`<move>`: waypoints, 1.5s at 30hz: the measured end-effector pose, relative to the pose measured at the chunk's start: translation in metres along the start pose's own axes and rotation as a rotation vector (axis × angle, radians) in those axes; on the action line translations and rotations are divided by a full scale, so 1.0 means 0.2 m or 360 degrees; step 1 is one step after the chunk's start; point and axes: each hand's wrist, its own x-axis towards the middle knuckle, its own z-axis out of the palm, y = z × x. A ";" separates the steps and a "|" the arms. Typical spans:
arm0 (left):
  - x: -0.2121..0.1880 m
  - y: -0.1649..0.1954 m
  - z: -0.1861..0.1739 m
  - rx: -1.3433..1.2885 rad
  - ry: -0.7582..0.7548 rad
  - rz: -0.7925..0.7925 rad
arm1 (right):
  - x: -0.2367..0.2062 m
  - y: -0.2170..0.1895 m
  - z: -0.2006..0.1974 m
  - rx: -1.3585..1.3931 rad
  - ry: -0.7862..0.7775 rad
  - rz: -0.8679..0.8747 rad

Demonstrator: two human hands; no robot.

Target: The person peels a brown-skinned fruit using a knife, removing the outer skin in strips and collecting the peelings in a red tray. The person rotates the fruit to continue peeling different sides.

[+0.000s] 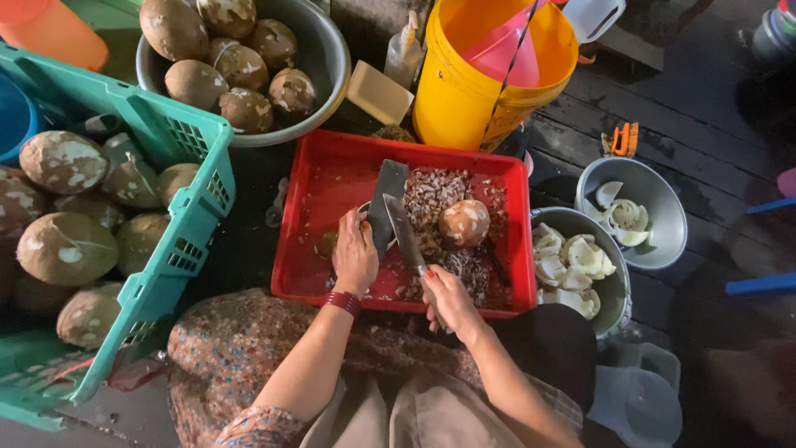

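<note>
left hand (355,255): fingers curled over a piece mostly hidden, frame centre, inside red tray (307,249) | right hand (446,294): fingers clamped on knife (404,234), blade angled toward upper left | peeled coconut (463,222) on shavings, just right of blade | metal bowl (618,290) of white pieces at right | green crate (178,241) of coconuts at left

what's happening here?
A seated person works over a red tray littered with brown shell scraps. The right hand grips a knife, blade pointing up into the tray. The left hand holds a piece against a cleaver. One partly peeled coconut sits in the tray. Unpeeled coconuts fill the green crate and a metal basin; white cut pieces lie in two metal bowls.
</note>
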 end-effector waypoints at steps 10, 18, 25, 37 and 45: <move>0.07 -0.03 0.00 -0.0029 -0.0021 0.0124 | 0.07 -0.17 0.19 -0.1596 0.0300 -0.0148; 0.18 0.00 -0.02 -0.0008 0.0058 0.0053 | 0.48 -0.39 0.23 -0.1692 0.0561 -0.0792; 0.27 0.01 0.04 0.0059 0.0071 0.0166 | 0.39 -0.23 0.21 -0.1591 0.0501 -0.0604; -0.01 0.07 0.08 -0.0015 0.0086 0.0135 | -0.03 -0.21 0.15 -0.1632 0.0487 -0.0591; 0.04 0.12 0.09 0.0046 -0.0039 -0.0097 | 0.43 -0.60 0.15 -0.1685 0.0636 -0.0928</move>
